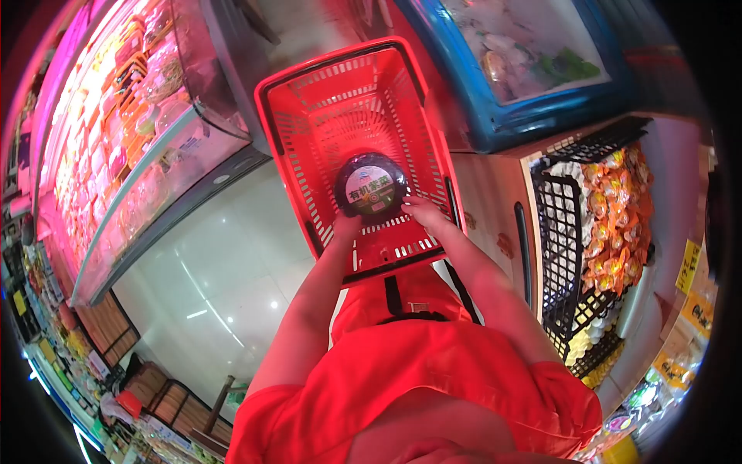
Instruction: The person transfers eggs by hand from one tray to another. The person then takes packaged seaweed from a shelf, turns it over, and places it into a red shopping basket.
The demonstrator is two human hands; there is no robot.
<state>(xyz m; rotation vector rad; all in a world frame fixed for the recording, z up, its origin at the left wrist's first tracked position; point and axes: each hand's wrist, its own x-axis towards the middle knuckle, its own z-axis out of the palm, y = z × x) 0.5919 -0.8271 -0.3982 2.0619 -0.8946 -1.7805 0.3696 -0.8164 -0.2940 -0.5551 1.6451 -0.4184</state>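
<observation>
- Lit case [158, 155]: person's left side, wrapped packs inside under pink light. Glass edge slopes toward the floor [209, 263].
- Freezer [533, 122]: blue rim, ahead to the right, past the basket's far right corner.
- Basket [284, 166]: red, slatted walls, open top, directly in front of the person. What it rests on: cannot tell.
- Black crate [558, 240]: to the right; orange packs [614, 224] just beside it.
- Tub [376, 164]: round, dark, face up, within the basket's outline near its near end. Whether it touches the bottom: cannot tell.
- Left hand [348, 224]: clamped on the tub's near left edge; fingers partly hidden.
- Right hand [420, 210]: clamped on the tub's near right edge, thumb side showing. Hands apart, tub between.
- Handling, judged: even pressure from both sides suits a round tub; both grips sit on the near half, so the far edge could dip. Level wrists and fingers well under the rim would help, with knuckles clear of the slats.
- Label [369, 185]: pale and green, faces up, a handy check for tilt.
</observation>
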